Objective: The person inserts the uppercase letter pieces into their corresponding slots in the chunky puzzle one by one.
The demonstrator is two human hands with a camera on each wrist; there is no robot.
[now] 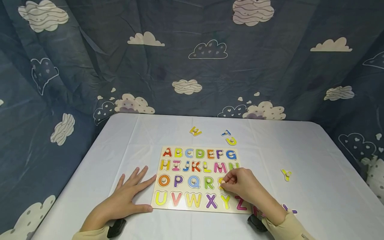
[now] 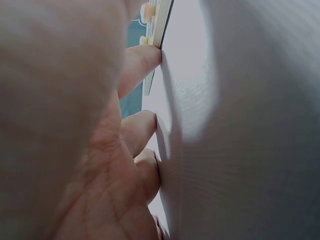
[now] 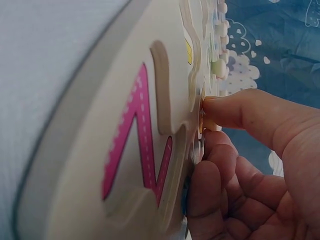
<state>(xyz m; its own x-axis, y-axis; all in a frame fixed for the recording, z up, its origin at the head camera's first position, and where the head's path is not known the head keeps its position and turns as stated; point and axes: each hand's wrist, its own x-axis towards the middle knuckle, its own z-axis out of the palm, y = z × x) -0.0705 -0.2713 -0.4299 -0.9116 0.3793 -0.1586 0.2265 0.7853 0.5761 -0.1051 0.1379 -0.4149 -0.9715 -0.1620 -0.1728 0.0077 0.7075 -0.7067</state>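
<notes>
A wooden alphabet puzzle board lies flat on the white table, with knobbed letters in its upper three rows. My right hand pinches the yellow letter S piece at its slot in the third row. In the right wrist view, thumb and fingertip meet at the yellow-orange edge of the piece, and the fingers hide most of it. My left hand lies spread at the board's left edge, with index finger and thumb touching that edge. The bottom row shows printed letters without knobs, such as the pink Z.
Loose knobbed letters lie about the board: a yellow W, a blue letter and a yellow U behind it, a yellow Y to the right. A purple piece sits beside the right wrist. Dark cloud-patterned cloth hangs behind.
</notes>
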